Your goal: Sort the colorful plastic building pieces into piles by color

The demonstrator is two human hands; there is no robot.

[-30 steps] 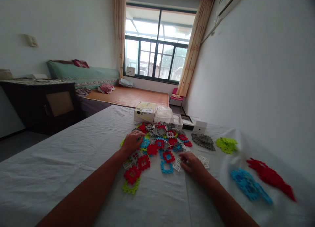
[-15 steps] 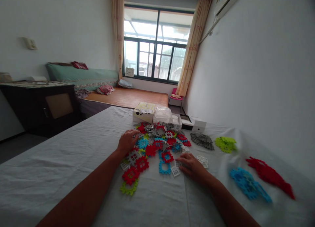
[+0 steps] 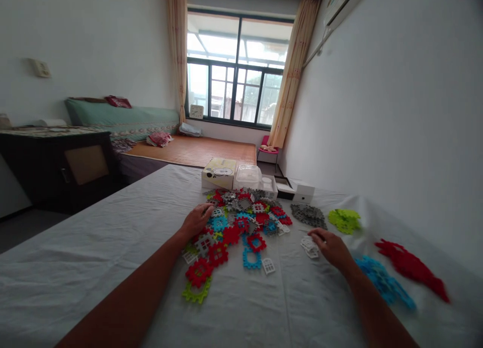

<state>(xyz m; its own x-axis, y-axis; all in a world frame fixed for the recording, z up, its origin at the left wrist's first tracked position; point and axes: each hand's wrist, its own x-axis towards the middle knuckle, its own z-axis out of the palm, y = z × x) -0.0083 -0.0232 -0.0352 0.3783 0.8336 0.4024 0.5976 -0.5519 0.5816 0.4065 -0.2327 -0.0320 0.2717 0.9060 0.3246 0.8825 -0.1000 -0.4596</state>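
A mixed heap of flat plastic puzzle tiles [image 3: 241,219], red, blue, grey, green and white, lies on a table under a white cloth [image 3: 113,247]. My left hand [image 3: 196,219] rests palm down on the heap's left edge, fingers stretched over the tiles. My right hand [image 3: 332,246] sits to the right, its curled fingertips touching a small stack of white window-shaped tiles [image 3: 309,246]. One white tile [image 3: 268,265] lies alone nearer me.
Sorted piles lie to the right: grey [image 3: 309,215], green [image 3: 344,220], blue [image 3: 385,280], red [image 3: 413,270]. Boxes and a clear plastic tub [image 3: 247,176] stand behind the heap. A bed, a dark cabinet and a window are beyond the table.
My right hand moved right, from the loose white tile to the small white stack. My left hand stayed on the heap's left edge. The view drifted slightly.
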